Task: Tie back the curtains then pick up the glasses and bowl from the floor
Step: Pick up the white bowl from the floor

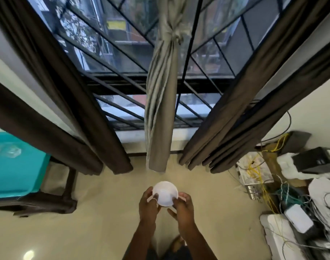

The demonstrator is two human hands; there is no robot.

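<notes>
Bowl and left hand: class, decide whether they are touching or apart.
Touching. Head view: fingers of the left hand pinch the bowl at its left edge, with no gap between them.

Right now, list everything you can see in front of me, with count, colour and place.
bowl: one, white, centre, held above the floor
tied curtain: one, grey-beige, knotted, window centre
dark curtains: two groups, brown, either side of the window
window grille: one, black, behind the curtains
tray: one, teal, far left, on a dark stand
clear items: blurred, count unclear, on the tray
cables: many, yellow and green, tangled, right
floor: beige
left hand: grips the bowl's left side
right hand: grips its right side
</notes>
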